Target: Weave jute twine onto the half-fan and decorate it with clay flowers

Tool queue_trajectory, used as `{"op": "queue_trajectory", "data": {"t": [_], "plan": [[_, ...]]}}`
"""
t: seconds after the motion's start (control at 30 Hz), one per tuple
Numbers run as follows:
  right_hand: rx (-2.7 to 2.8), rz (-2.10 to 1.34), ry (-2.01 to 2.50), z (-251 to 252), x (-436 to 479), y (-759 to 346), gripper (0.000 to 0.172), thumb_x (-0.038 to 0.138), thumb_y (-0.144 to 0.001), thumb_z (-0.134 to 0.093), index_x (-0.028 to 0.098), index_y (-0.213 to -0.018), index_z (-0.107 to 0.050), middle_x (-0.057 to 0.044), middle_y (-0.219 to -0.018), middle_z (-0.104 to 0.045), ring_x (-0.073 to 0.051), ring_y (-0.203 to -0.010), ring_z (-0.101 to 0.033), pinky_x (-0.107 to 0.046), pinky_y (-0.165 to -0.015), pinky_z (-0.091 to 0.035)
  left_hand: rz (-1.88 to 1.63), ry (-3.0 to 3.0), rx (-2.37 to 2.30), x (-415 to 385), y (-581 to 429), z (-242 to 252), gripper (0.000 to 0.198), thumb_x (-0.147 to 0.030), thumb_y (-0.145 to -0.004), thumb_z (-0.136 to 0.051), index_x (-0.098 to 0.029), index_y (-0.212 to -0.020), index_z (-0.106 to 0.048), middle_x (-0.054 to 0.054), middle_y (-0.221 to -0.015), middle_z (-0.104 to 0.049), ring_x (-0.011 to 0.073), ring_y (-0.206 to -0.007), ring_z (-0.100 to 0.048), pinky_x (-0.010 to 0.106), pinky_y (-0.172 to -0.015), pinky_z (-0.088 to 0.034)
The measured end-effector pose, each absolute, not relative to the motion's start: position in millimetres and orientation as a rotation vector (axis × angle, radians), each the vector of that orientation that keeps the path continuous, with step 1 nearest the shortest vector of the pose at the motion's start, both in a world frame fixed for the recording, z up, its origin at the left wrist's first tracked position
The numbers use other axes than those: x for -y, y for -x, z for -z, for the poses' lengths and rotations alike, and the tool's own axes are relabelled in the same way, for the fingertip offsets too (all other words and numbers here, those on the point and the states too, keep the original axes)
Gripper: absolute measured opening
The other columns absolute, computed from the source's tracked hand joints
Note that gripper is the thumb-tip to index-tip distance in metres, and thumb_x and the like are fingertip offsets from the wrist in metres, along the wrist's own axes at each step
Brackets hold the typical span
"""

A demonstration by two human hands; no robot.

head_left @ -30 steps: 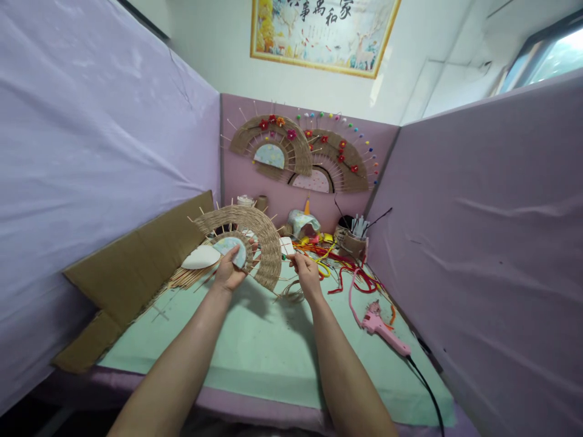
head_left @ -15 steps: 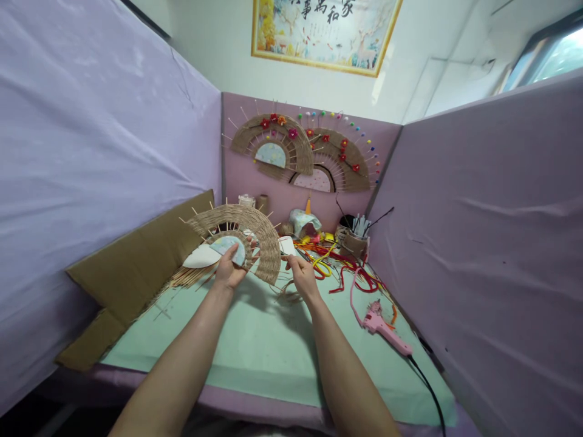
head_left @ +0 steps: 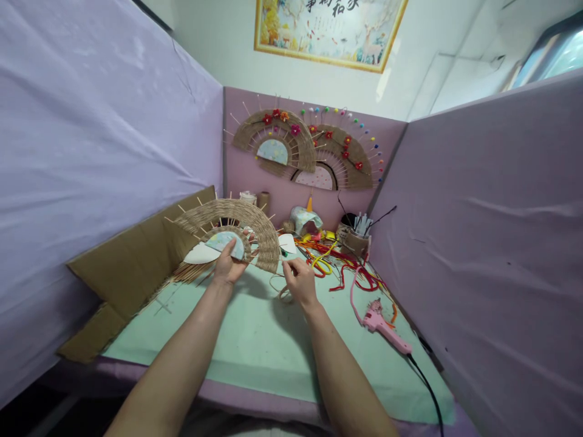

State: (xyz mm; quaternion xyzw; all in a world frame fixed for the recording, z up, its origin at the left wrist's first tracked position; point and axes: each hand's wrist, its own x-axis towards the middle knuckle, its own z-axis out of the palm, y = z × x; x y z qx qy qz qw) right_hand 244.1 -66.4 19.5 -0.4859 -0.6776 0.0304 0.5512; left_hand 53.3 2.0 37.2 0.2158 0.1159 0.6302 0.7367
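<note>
My left hand (head_left: 229, 267) grips a half-woven fan (head_left: 237, 223) by its patterned half-round centre, holding it upright above the green table (head_left: 255, 340). Tan cord is woven in an arc across thin wooden spokes that stick out past the rim. To the right of the fan's lower edge, my right hand (head_left: 298, 284) has its fingers pinched on the loose tan cord (head_left: 279, 290), which loops down onto the table under the fan.
A pink glue gun (head_left: 382, 325) with a black lead lies at the right. Red and yellow cords (head_left: 337, 264), a cup of sticks (head_left: 357, 233) and small items crowd the back. Cardboard (head_left: 136, 255) leans left. Two finished fans (head_left: 310, 145) hang on the back wall.
The fan has tilted and shifted slightly left and up. My right hand has moved a little down and left, drawing the cord with it.
</note>
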Motion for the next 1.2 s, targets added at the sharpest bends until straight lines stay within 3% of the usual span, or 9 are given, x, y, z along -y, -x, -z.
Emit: {"op": "queue_trajectory", "data": {"t": [0.33,0.47,0.67,0.8,0.9,1.03,1.2], "plan": [[1.63,-0.192,1.094,-16.9,66.8,-246.7,0.039,0.036,-0.095,-0.038,0.02,-0.072,-0.065,-0.003,-0.069,-0.057,-0.017,-0.073,-0.055,-0.029,-0.071,-0.04,-1.413,-0.4,-0.207,-0.9,-54.0,-40.3,0.031,-0.02,-0.095,-0.042,-0.013,-0.118,-0.061,0.009,-0.101,-0.073,0.0181,-0.095,-0.069,0.037,-0.086,-0.054],[1.564,-0.262,1.054,-18.0,66.9,-246.2,0.044,0.041,-0.095,-0.037,0.018,-0.072,-0.066,-0.002,-0.067,-0.056,-0.017,-0.071,-0.055,-0.028,-0.07,-0.041,-1.401,-0.367,-0.184,0.0,-58.0,-50.0,0.032,-0.019,-0.095,-0.042,-0.014,-0.122,-0.059,0.01,-0.101,-0.073,0.0187,-0.094,-0.069,0.038,-0.086,-0.054],[1.314,-0.442,0.984,-15.0,60.2,-245.2,0.05,0.049,-0.094,-0.032,0.015,-0.089,-0.069,-0.002,-0.067,-0.056,-0.015,-0.063,-0.049,-0.027,-0.061,-0.038,-1.394,-0.351,-0.168,-3.1,-80.2,-69.1,0.032,-0.021,-0.095,-0.041,-0.01,-0.118,-0.06,0.012,-0.097,-0.073,0.0187,-0.088,-0.07,0.036,-0.082,-0.055],[1.161,-0.561,0.983,-14.6,59.3,-242.6,0.055,0.053,-0.093,-0.028,0.016,-0.072,-0.062,-0.002,-0.063,-0.054,-0.013,-0.056,-0.043,-0.026,-0.055,-0.035,-1.426,-0.363,-0.149,-8.4,-99.0,-74.8,0.032,-0.02,-0.094,-0.041,-0.01,-0.116,-0.062,0.011,-0.094,-0.074,0.0186,-0.089,-0.07,0.038,-0.087,-0.053],[1.173,-0.554,1.057,-16.3,62.9,-239.9,0.049,0.05,-0.091,-0.032,0.017,-0.065,-0.058,-0.002,-0.064,-0.055,-0.013,-0.058,-0.046,-0.026,-0.057,-0.036,-1.456,-0.413,-0.151,-14.1,-107.3,-76.3,0.031,-0.021,-0.092,-0.045,-0.011,-0.116,-0.063,0.011,-0.093,-0.074,0.0205,-0.093,-0.069,0.04,-0.09,-0.051],[1.326,-0.45,1.16,-15.7,67.0,-238.1,0.032,0.039,-0.089,-0.043,0.018,-0.079,-0.064,0.001,-0.062,-0.054,-0.014,-0.061,-0.049,-0.025,-0.06,-0.037,-1.517,-0.473,-0.164,-18.8,-107.7,-76.6,0.028,-0.021,-0.091,-0.046,-0.012,-0.109,-0.066,0.009,-0.09,-0.075,0.0211,-0.096,-0.069,0.039,-0.089,-0.052],[1.545,-0.162,1.233,-12.6,65.7,-244.1,0.03,0.032,-0.09,-0.044,0.019,-0.065,-0.055,0.0,-0.063,-0.055,-0.015,-0.062,-0.049,-0.026,-0.062,-0.035,-1.518,-0.555,-0.24,-18.9,-93.8,-65.5,0.024,-0.018,-0.089,-0.048,-0.01,-0.102,-0.067,0.01,-0.088,-0.075,0.0194,-0.089,-0.071,0.034,-0.083,-0.055]]}}
